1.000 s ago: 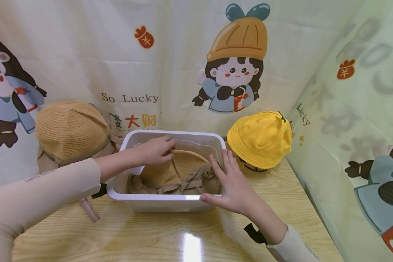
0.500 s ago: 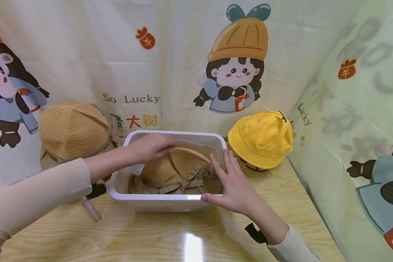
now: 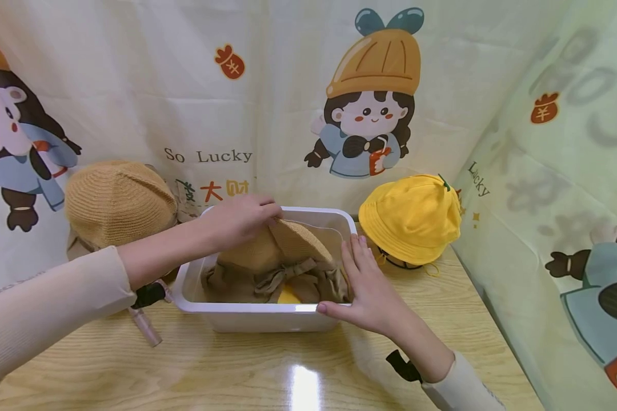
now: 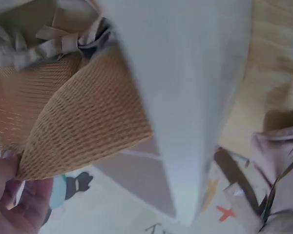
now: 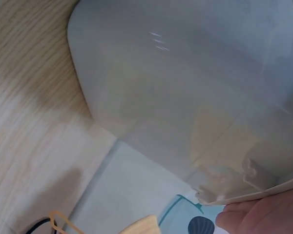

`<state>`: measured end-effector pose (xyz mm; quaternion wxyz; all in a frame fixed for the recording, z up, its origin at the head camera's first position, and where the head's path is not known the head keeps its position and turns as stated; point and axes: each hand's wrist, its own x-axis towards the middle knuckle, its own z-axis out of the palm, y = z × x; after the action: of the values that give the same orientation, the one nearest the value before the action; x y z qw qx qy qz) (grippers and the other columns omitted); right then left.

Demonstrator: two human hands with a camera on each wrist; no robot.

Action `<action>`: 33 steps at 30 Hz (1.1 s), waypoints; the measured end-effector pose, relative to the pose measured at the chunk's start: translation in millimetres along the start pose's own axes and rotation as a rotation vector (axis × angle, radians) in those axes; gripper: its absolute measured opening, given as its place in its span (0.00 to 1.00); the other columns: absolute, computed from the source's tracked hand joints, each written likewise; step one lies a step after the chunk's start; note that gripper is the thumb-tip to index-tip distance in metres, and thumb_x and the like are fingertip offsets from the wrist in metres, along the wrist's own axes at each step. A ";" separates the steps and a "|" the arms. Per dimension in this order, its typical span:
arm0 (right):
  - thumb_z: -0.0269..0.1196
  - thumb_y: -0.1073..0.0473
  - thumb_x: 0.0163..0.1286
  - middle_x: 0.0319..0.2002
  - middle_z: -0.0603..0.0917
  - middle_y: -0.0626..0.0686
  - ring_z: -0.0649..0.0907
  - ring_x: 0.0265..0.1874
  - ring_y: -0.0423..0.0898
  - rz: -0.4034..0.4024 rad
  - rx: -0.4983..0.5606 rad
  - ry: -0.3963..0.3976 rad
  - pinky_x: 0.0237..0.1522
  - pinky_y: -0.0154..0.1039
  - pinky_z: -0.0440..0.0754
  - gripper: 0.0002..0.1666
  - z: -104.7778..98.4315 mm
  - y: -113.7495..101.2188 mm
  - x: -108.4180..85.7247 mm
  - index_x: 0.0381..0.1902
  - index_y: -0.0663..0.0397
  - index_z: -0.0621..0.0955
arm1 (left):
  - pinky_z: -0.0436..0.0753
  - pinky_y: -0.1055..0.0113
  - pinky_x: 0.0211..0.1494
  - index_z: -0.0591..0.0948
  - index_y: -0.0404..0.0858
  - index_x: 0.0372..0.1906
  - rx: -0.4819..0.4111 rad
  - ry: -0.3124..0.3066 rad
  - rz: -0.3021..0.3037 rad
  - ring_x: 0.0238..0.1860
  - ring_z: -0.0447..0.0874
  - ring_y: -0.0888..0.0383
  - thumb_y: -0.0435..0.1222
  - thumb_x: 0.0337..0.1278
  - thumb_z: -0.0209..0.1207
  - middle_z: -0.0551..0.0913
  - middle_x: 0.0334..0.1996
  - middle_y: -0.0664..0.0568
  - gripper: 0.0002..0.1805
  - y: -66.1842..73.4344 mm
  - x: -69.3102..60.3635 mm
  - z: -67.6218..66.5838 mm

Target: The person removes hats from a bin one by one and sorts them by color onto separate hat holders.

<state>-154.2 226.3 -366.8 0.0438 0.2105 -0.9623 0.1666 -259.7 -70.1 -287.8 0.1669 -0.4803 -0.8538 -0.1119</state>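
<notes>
Fingers [image 4: 36, 200] and thumb pinch the woven crown of a tan hat [image 3: 257, 250], which sits tilted inside a white bin [image 3: 275, 323] on a wood-grain table [image 3: 236, 371]. They belong to a person's left hand [image 3: 241, 220], its arm stretched across the bin's left side. The right hand [image 3: 367, 291] rests on the opposite rim, fingers extended along it, thumb on the near edge. A brown bow [image 3: 283, 277] on the hat faces the near wall, and a patch of yellow [image 3: 289, 295] (what it belongs to, I cannot tell from here) shows below the bow. Just outside the bin, a second woven hat [image 3: 118, 202] stands to the left; to the right is a yellow bucket hat [image 3: 411, 217] topped by a small green sprout [image 3: 444, 182]. Behind everything hangs a pale cloth [image 3: 133, 85] printed with cartoon figures, red money bags and the words "So Lucky."
</notes>
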 end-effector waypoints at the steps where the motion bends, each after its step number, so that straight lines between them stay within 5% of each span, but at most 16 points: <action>1: 0.56 0.15 0.54 0.80 0.38 0.62 0.35 0.79 0.56 0.001 -0.011 -0.006 0.74 0.62 0.53 0.74 -0.1 -0.3 0.4 0.81 0.52 0.42 | 0.81 0.62 0.36 0.83 0.42 0.40 0.014 0.026 0.014 0.33 0.81 0.56 0.30 0.64 0.62 0.79 0.33 0.54 0.05 0.7 0.8 -2.9; 7: 0.54 0.13 0.53 0.80 0.38 0.62 0.36 0.79 0.56 0.006 -0.028 -0.020 0.74 0.62 0.52 0.73 0.1 -1.9 0.8 0.81 0.51 0.45 | 0.84 0.62 0.42 0.84 0.41 0.44 0.042 0.152 0.101 0.38 0.82 0.56 0.24 0.60 0.62 0.82 0.39 0.53 0.12 2.9 3.1 -23.5; 21: 0.60 0.18 0.53 0.80 0.41 0.64 0.40 0.79 0.57 -0.018 -0.053 0.007 0.76 0.57 0.49 0.75 2.4 -0.7 2.4 0.80 0.57 0.43 | 0.85 0.60 0.45 0.86 0.38 0.40 -0.011 0.381 0.160 0.40 0.85 0.55 0.17 0.58 0.59 0.86 0.39 0.52 0.15 -3.4 0.1 -71.8; 27: 0.55 0.14 0.53 0.80 0.37 0.62 0.37 0.79 0.56 0.006 -0.046 -0.019 0.76 0.58 0.48 0.75 2.3 -2.7 1.0 0.80 0.53 0.41 | 0.83 0.64 0.50 0.86 0.36 0.40 0.049 0.409 0.173 0.44 0.85 0.53 0.19 0.62 0.58 0.86 0.42 0.48 0.12 -2.7 -1.6 -95.1; 33: 0.55 0.13 0.52 0.80 0.35 0.61 0.36 0.79 0.57 0.025 -0.033 -0.027 0.74 0.61 0.51 0.75 -0.1 -3.7 -0.6 0.80 0.48 0.38 | 0.81 0.69 0.52 0.87 0.34 0.38 0.034 0.529 0.213 0.43 0.86 0.50 0.16 0.60 0.56 0.87 0.40 0.46 0.14 -7.5 -1.9 -111.0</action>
<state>-152.2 223.4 -365.7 0.0323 0.2001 -0.9679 0.1485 -245.4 -114.4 -186.7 0.4029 -0.5184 -0.7271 -0.2007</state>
